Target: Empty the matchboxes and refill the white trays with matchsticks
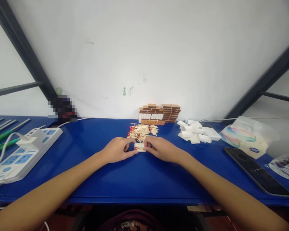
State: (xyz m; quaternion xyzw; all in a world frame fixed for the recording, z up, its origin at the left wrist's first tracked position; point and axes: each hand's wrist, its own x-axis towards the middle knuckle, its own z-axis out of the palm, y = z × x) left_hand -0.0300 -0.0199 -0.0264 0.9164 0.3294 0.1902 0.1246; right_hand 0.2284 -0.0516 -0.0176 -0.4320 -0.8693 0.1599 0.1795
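Observation:
A small white matchbox tray with a few red-tipped matches in it lies between my hands on the blue table. At its left end, my left hand has thumb and forefinger closed on it. My right hand pinches the opposite end, its fingertips hiding that side of the tray. Just beyond the tray spreads a heap of loose matches, most heads pointing left, with a smaller cluster to the right. Behind the heap, brown matchboxes are stacked against the wall, some with white ends facing me.
A pile of white paper trays sits to the right. Farther right are a tissue pack, a phone and a clear plastic bag. On the left lie a power strip with a white cable and green-handled tools.

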